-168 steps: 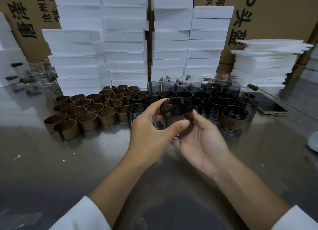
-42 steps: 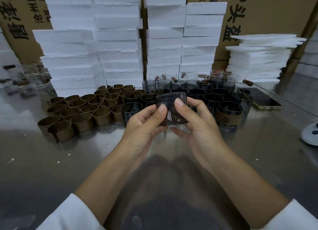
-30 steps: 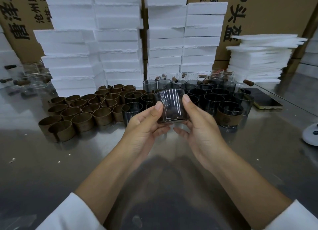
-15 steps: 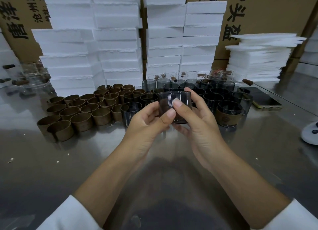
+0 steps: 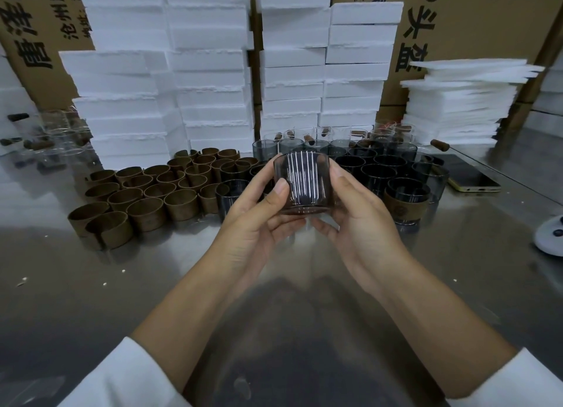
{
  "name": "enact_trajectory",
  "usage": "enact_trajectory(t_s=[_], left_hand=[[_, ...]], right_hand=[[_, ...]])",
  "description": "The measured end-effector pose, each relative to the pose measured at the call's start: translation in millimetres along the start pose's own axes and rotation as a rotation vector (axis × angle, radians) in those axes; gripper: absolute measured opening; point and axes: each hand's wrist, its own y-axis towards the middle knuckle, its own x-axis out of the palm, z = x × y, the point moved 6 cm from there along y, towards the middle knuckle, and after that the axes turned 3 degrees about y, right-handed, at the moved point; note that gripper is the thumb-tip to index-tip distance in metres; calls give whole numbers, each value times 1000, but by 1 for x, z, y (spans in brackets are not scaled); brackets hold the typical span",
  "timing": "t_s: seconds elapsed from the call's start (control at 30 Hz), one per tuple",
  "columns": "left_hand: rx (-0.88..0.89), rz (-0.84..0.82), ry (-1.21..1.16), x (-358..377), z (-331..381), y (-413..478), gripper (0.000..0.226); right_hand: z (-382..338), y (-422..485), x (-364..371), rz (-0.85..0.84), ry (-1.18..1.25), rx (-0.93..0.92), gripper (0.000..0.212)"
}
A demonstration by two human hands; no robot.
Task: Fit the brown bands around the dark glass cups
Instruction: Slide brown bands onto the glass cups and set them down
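Both hands, left (image 5: 259, 223) and right (image 5: 362, 220), clamped one cup (image 5: 301, 187) above the desk (image 5: 91, 300); smooth, breakable glass, best gripped by its sides.

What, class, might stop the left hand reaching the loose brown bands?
Likely yes, it can reach: the brown bands stand uncovered to its left, nothing between. But the left hand grips the dark glass cup with the right hand and must let go first.

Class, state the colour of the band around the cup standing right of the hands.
Brown band, seen best in the head view.
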Motion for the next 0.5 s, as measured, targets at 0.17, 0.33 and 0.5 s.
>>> enact_trajectory(t_s=[0.17,0.33,0.5], left_hand=[[7,1,96,0,1,1,64],[57,-17,311,0,2,-1,102],[59,127,333,-6,0,-1,64]], right_hand=[[2,0,-1,19,12,22,30],[5,0,-4,55,61,46,27],[6,0,-1,51,-63,37,46]])
